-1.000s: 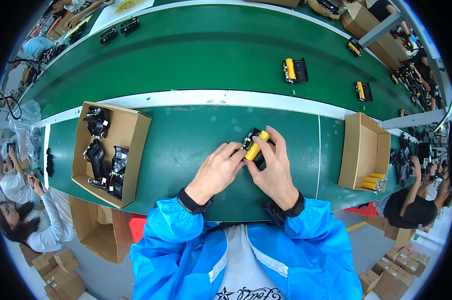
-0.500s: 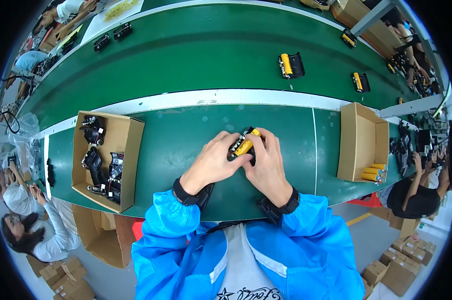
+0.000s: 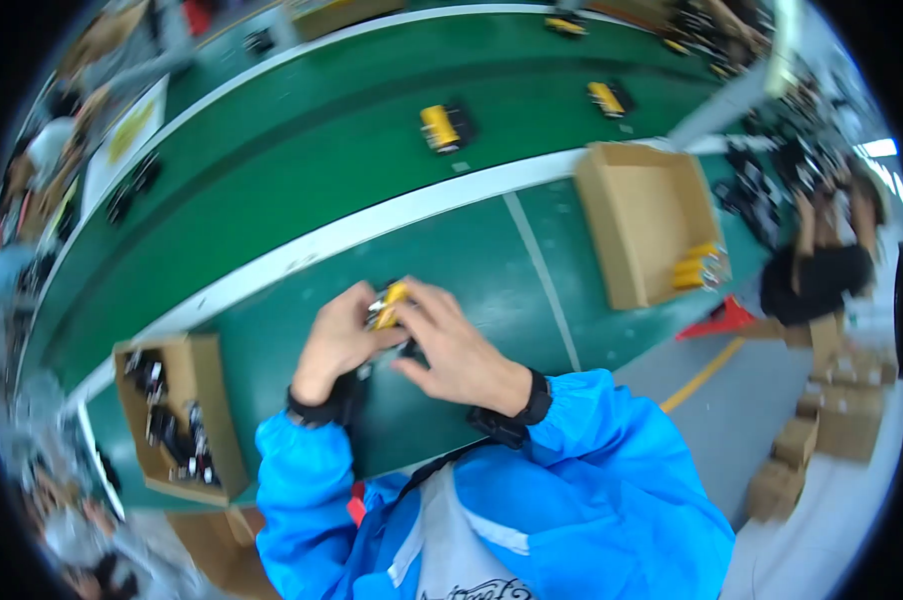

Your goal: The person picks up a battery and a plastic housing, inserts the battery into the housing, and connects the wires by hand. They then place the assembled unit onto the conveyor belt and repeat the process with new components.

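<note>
The left hand (image 3: 340, 340) and the right hand (image 3: 454, 350) together grip one black plastic housing (image 3: 409, 348) with one yellow cylinder (image 3: 392, 304), over the smooth green worktop (image 3: 472, 245), between two open, rectangular brown cardboard boxes (image 3: 609, 235).

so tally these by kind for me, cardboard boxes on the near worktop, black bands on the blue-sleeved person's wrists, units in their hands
Cardboard boxes: 2 (left box, right box)
Black wristbands: 2 (left band, right band)
Yellow-and-black unit, between left hand and right hand: 1
Total: 5
</note>
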`<state>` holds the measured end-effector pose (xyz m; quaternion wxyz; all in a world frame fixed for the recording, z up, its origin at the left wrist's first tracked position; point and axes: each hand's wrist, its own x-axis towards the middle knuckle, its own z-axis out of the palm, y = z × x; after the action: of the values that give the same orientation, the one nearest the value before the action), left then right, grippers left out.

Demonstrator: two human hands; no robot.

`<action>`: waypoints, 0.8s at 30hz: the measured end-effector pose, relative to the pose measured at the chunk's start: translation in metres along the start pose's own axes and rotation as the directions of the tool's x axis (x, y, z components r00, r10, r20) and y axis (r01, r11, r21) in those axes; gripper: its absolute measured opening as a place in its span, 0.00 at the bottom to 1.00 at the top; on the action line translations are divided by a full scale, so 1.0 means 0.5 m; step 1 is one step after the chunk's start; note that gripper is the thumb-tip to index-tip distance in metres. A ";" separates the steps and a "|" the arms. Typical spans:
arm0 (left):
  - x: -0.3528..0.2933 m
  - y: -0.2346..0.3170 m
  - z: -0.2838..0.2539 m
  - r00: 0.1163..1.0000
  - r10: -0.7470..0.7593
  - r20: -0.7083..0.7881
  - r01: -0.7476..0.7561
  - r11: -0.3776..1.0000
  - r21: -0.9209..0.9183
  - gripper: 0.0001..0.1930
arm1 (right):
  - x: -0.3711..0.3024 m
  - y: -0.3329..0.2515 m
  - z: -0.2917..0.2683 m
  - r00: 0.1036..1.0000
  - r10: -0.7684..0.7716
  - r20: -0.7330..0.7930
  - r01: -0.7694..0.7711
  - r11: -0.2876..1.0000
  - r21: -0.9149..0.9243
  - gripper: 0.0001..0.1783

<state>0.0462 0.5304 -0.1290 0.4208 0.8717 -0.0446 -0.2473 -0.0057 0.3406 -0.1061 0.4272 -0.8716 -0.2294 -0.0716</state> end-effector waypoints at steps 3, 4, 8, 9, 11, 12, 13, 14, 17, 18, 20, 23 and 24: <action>-0.028 0.036 -0.017 0.992 0.077 -0.096 -0.060 0.985 0.161 0.20 | -0.018 0.033 -0.154 0.982 0.098 -0.159 -0.116 0.987 -0.107 0.25; -0.026 0.043 -0.023 0.991 0.069 -0.116 -0.046 0.982 0.186 0.19 | -0.026 0.046 -0.207 0.969 0.120 -0.216 -0.149 0.982 -0.121 0.21; 0.015 0.031 -0.102 0.995 -0.009 -0.102 0.024 0.989 0.147 0.17 | -0.127 0.198 -0.432 0.788 0.067 -0.612 -0.515 0.616 -0.596 0.17; 0.047 0.023 -0.120 0.991 -0.023 -0.132 0.028 0.999 0.041 0.17 | -0.164 0.240 -0.482 0.787 0.126 -0.604 -0.571 0.519 -0.635 0.20; 0.114 0.014 -0.147 0.968 0.030 -0.250 -0.022 0.999 0.033 0.18 | -0.239 0.291 -0.537 0.735 0.215 -0.643 -0.673 0.348 -0.653 0.23; 0.166 0.007 -0.154 0.942 0.102 -0.319 -0.060 0.988 0.140 0.20 | -0.268 0.294 -0.556 0.731 0.270 -0.627 -0.682 0.330 -0.653 0.23; 0.208 -0.007 -0.167 0.913 0.189 -0.361 -0.077 0.950 0.302 0.23 | -0.282 0.288 -0.567 0.734 0.320 -0.599 -0.679 0.328 -0.657 0.23; 0.239 -0.003 -0.169 0.916 0.086 -0.392 0.005 0.975 0.224 0.25 | -0.290 0.292 -0.565 0.692 0.387 -0.610 -0.719 0.283 -0.635 0.22; 0.272 -0.028 -0.184 0.874 0.018 -0.486 0.146 0.944 0.297 0.28 | -0.275 0.302 -0.550 0.765 0.361 -0.534 -0.628 0.231 -0.743 0.20; 0.262 -0.026 -0.182 0.855 0.016 -0.519 0.171 0.935 0.311 0.28 | -0.271 0.315 -0.544 0.804 0.338 -0.489 -0.578 0.258 -0.774 0.18; 0.229 -0.017 -0.180 0.881 -0.102 -0.462 0.233 0.944 0.235 0.31 | -0.264 0.328 -0.536 0.766 0.405 -0.499 -0.620 0.260 -0.741 0.18; 0.148 -0.013 -0.147 0.827 0.066 -0.558 0.220 0.876 0.429 0.33 | -0.256 0.327 -0.547 0.772 0.402 -0.491 -0.624 0.337 -0.705 0.18; 0.100 0.009 -0.145 0.842 0.092 -0.531 0.194 0.868 0.458 0.32 | -0.257 0.327 -0.550 0.735 0.462 -0.497 -0.673 0.405 -0.619 0.18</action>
<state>0.1246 0.5650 -0.1071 0.1720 0.9843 0.0373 0.0145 -0.0243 -0.0032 -0.0921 0.0368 -0.9735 0.1918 -0.1188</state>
